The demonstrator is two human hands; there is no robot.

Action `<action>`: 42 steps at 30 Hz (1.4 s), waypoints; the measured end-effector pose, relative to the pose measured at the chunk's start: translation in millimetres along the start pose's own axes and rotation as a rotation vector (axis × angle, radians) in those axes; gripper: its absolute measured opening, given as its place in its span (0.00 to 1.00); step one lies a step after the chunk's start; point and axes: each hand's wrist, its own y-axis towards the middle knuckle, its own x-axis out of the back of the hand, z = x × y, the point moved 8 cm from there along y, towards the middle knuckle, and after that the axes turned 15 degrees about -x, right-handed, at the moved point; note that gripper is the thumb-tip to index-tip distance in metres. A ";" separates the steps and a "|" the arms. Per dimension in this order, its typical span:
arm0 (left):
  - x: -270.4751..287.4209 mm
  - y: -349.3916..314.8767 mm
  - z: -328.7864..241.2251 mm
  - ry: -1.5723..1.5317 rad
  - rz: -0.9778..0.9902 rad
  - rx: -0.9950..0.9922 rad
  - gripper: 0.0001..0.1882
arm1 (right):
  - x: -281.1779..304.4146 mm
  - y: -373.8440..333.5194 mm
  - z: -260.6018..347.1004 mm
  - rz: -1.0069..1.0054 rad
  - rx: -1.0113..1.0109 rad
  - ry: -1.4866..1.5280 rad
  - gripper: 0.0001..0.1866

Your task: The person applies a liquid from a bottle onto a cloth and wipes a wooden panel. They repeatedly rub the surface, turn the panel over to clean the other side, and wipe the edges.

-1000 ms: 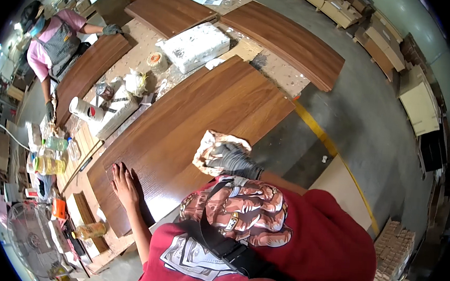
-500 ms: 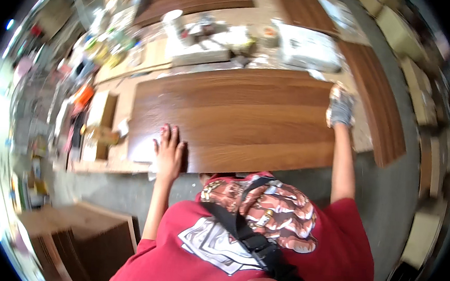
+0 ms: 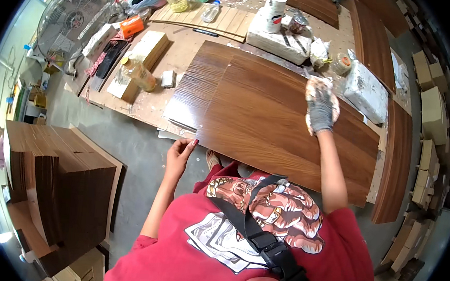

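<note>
A brown wood-grain board (image 3: 268,117) lies on the worktable, its right end reaching the table's edge. Under it, a second matching board (image 3: 198,76) shows along the left side. My left hand (image 3: 178,155) is closed at the upper board's near left corner, pinching it between thumb and fingers. My right hand (image 3: 321,115), in a grey glove, presses a pale, stained cloth (image 3: 316,84) onto the upper board near its far edge. The glove and cloth hide part of the fingers.
Beyond the boards stand a white cup (image 3: 274,11), a wrapped white block (image 3: 279,42) and a white package (image 3: 366,93). At left are a bottle of amber liquid (image 3: 138,74), an orange object (image 3: 131,26) and a fan (image 3: 74,21). Stacked cardboard (image 3: 72,156) stands on the floor.
My left hand has gone from lying spread on the board to pinching its corner. The upper board now sits offset, baring the one beneath. My right hand has moved inward from the right end.
</note>
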 end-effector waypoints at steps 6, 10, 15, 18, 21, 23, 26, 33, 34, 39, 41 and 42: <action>-60.3 -13.3 -12.5 -0.182 0.191 0.071 0.12 | 28.3 15.3 165.8 0.077 0.235 -0.002 0.33; -81.6 -7.5 -21.7 -0.280 0.382 0.127 0.11 | 21.0 31.5 207.6 -0.001 0.271 0.070 0.30; -80.3 -13.4 -22.3 -0.341 0.423 0.160 0.11 | 23.4 -57.5 255.9 0.029 0.481 -0.115 0.29; -97.9 -14.6 -17.1 -0.425 0.508 0.208 0.11 | 55.1 -148.3 242.1 0.259 0.578 0.048 0.29; -91.0 -4.1 -15.6 -0.446 0.631 0.215 0.12 | 70.2 -200.3 209.2 0.627 0.476 0.506 0.29; -76.6 16.5 -29.5 -0.290 0.655 0.151 0.12 | 69.8 -179.3 140.8 0.734 0.165 0.789 0.29; -6.4 56.4 -45.9 -0.136 0.307 -0.036 0.11 | 88.2 -95.7 35.5 0.072 0.207 0.272 0.29; 86.6 116.8 -117.6 0.578 -0.490 -0.559 0.45 | -9.4 -116.0 86.2 -0.001 0.406 -0.161 0.27; 83.8 123.9 -124.5 0.739 -0.509 -0.584 0.50 | -23.9 -129.1 115.9 0.014 0.462 -0.255 0.27; 72.1 170.6 -108.4 0.647 -0.401 -0.616 0.66 | 85.2 -224.6 193.1 0.542 0.743 0.068 0.27; 72.1 176.8 -103.0 0.702 -0.405 -0.652 0.67 | 86.5 -223.9 162.9 0.606 0.798 0.006 0.27; 67.0 181.8 -101.0 0.704 -0.399 -0.667 0.66 | 87.4 -225.1 146.9 0.625 0.811 -0.034 0.27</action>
